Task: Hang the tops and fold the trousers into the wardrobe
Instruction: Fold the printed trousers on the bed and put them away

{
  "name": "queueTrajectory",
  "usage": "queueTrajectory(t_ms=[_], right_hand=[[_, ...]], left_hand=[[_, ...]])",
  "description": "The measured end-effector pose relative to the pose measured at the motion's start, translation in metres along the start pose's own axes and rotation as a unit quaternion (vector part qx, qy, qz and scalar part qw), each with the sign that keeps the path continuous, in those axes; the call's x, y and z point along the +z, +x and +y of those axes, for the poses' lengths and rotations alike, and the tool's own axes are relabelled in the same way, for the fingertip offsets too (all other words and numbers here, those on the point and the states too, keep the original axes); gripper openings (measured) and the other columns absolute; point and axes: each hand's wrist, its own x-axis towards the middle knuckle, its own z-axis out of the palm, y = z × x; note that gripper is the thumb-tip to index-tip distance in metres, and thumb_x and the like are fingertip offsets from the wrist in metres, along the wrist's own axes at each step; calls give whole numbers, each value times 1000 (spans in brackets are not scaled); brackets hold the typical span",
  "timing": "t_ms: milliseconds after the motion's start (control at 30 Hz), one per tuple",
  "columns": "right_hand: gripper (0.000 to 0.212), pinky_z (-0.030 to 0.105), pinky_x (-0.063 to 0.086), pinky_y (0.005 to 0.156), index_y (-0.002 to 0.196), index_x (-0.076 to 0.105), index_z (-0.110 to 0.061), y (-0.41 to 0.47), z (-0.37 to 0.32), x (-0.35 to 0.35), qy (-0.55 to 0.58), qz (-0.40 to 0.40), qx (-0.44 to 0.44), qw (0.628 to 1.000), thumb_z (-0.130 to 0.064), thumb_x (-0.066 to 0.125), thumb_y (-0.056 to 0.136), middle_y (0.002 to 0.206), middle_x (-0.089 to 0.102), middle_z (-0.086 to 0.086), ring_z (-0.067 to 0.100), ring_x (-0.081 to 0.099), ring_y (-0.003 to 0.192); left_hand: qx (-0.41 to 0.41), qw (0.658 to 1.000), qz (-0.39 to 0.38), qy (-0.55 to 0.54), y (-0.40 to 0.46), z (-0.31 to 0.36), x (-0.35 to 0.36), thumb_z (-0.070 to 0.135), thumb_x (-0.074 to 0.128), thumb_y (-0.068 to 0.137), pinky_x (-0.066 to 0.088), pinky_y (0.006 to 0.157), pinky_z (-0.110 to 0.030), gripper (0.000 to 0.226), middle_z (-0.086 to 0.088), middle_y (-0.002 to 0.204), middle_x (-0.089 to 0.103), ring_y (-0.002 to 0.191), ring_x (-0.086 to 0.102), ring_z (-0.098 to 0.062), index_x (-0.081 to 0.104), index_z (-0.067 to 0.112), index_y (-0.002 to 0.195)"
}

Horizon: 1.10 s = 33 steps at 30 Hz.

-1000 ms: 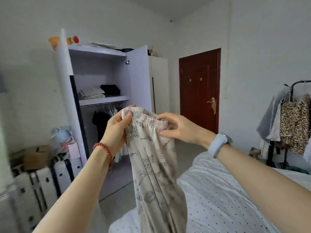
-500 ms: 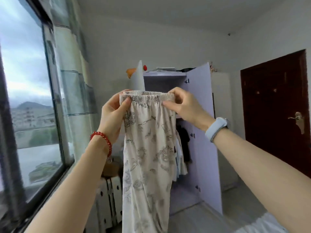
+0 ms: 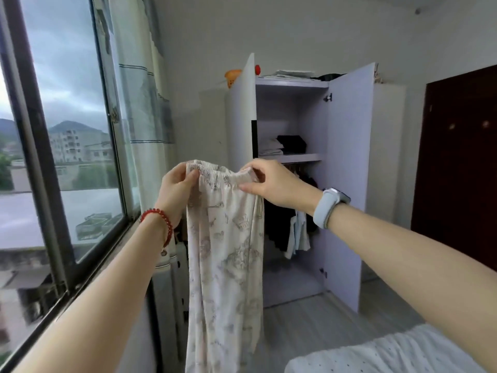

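Lowered from face height, the trousers (image 3: 224, 238) now hang limp before the open wardrobe (image 3: 347, 168). Both hands, left hand (image 3: 176, 191) and right hand (image 3: 271, 183), pinch the elastic waistband's 2 ends; light, floppy cotton, best gripped there.

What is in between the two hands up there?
The gathered waistband of the printed trousers spans from the left hand to the right hand. Each hand pinches one end, as the head view shows.

Printed trousers (image 3: 224, 238) at frame centre, waistband pinched by left hand (image 3: 176, 189) and right hand (image 3: 271, 184); open wardrobe (image 3: 347, 157) behind.
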Motion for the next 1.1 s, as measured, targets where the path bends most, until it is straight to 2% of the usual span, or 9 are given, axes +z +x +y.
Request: queueTrajectory(t_ms=[67, 167, 267, 433, 567, 700, 867, 1000, 1100], right_hand=[[11, 23, 40, 69, 96, 56, -13, -1, 6, 0, 28, 48, 2, 998, -14, 62, 87, 84, 58, 1, 13, 52, 76], [11, 19, 37, 64, 97, 56, -13, -7, 17, 4, -29, 7, 16, 999, -15, 61, 87, 80, 51, -7, 9, 47, 72], [14, 17, 38, 67, 100, 59, -10, -13, 24, 8, -21, 24, 25, 999, -16, 62, 87, 85, 56, -3, 10, 49, 76], [13, 31, 46, 84, 96, 60, -16, -27, 33, 9, 5, 27, 58, 998, -15, 66, 84, 98, 63, 8, 21, 58, 90], [18, 30, 46, 86, 99, 63, -7, -49, 25, 9, 29, 40, 63, 997, -10, 68, 82, 92, 62, 4, 15, 57, 87], [17, 30, 47, 84, 96, 65, -9, -71, 21, 11, 36, 59, 81, 994, -12, 70, 80, 85, 61, -4, 10, 56, 81], [10, 37, 50, 84, 87, 65, -16, -87, 31, 0, 44, 100, 125, 986, -12, 70, 80, 85, 65, 0, 14, 60, 81], [16, 38, 52, 82, 79, 62, -27, -98, 47, -26, 45, 147, 165, 974, -13, 71, 80, 82, 67, -1, 12, 61, 78], [10, 42, 52, 82, 86, 66, -20, -107, 66, -54, 41, 188, 194, 962, -16, 72, 79, 90, 71, 9, 21, 65, 81]], left_hand=[[9, 1000, -3, 17, -6, -11, 0, 17, 48, 97, 44, 70, -32, 15, -9, 85, 52, 77, 48, -19, 58, 15, 87], [2, 999, -12, 35, -14, -27, -1, 24, 53, 93, 46, 79, -36, 10, -8, 90, 58, 83, 52, -20, 61, 18, 89], [-8, 1000, -17, 22, -20, -37, -2, 43, 59, 79, 42, 81, -38, 25, -4, 89, 55, 83, 49, -17, 59, 19, 86], [-19, 999, -40, -12, -31, -44, 8, 26, 50, 96, 52, 81, -38, 14, 0, 95, 69, 84, 61, -14, 64, 27, 93], [-9, 998, -52, -40, -40, -57, 18, 26, 45, 98, 44, 49, -16, 15, 17, 67, 63, 51, 52, 4, 57, 22, 90], [-21, 992, -95, -81, -46, -65, 30, 26, 47, 98, 52, 71, -31, 19, 5, 87, 68, 77, 63, -11, 64, 22, 92], [-23, 984, -144, -104, -42, -59, 64, 23, 43, 99, 50, 58, -20, 23, 10, 78, 69, 67, 65, -5, 63, 12, 100], [-24, 977, -179, -112, -24, -55, 109, 24, 47, 98, 53, 73, -33, 21, 2, 88, 69, 80, 65, -13, 66, 15, 98], [-23, 969, -213, -121, -11, -50, 159, 22, 46, 98, 54, 83, -40, 21, -10, 99, 68, 89, 63, -21, 65, 12, 101]])
